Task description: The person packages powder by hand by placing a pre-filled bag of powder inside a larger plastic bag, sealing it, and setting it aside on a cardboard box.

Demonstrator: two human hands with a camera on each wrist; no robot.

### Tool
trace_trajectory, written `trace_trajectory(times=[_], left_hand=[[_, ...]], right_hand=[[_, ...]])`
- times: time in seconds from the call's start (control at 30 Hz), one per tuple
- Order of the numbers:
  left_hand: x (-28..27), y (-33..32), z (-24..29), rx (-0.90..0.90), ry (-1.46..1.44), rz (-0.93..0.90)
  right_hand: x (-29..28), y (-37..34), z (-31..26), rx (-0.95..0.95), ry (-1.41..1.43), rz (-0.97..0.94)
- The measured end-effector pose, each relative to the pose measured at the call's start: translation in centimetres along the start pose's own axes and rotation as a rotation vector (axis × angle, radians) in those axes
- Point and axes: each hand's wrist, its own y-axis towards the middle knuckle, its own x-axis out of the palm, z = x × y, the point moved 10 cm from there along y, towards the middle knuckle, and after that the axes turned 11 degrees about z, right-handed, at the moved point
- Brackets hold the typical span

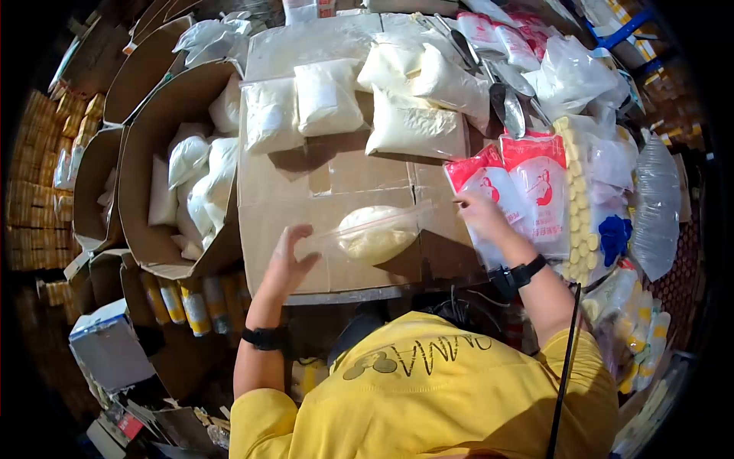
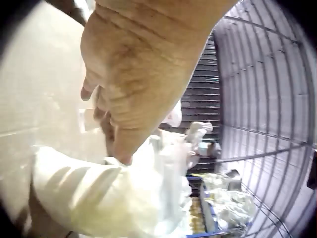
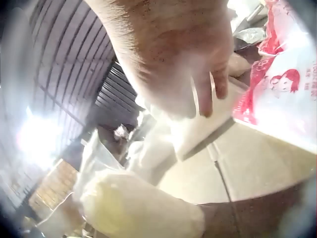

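A clear zip bag of pale cream powder (image 1: 375,239) lies on the cardboard in front of the person, its zip strip running across the top of the mound. The left hand (image 1: 287,262) is at the left end of that strip, thumb and fingers spread apart. In the left wrist view, the thumb tip of the left hand (image 2: 143,84) overlaps the edge of the powder bag (image 2: 94,198). To the right of the bag, the right hand (image 1: 485,217) hovers over red-and-white printed packets (image 1: 539,191). Its fingers hang loosely with nothing between them in the right wrist view.
Several filled powder bags (image 1: 330,98) lie at the back of the cardboard (image 1: 283,195). An open carton (image 1: 141,206) with white bags stands at the left. Metal scoops (image 1: 514,115) lie at the back right, near a row of small yellowish pieces (image 1: 579,206) and a blue crumpled item (image 1: 614,237).
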Motion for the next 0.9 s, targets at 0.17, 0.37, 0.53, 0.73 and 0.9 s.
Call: trace_trajectory(times=[0.17,0.37,0.53,0.73,0.9], left_hand=[[10.0,-2.2,-4.1,0.064,0.184,-0.295],[9.5,2.6,-6.9,-0.317,-0.373,-0.16],[0.6,13.0,-6.4,-0.412,-0.41,0.101],[-2.3,23.3,-4.3,0.144,0.151,0.145],[0.0,24.8,-10.0,0.253,0.511,0.21]], right_hand=[[12.9,-0.6,-4.1,-0.237,0.147,-0.392],[17.9,4.3,-3.1,0.038,0.277,-0.515],[18.8,15.9,-5.9,0.144,0.866,-0.177],[16.6,19.3,-7.5,0.108,0.464,0.046],[15.2,5.3,-0.6,0.085,0.208,-0.248]])
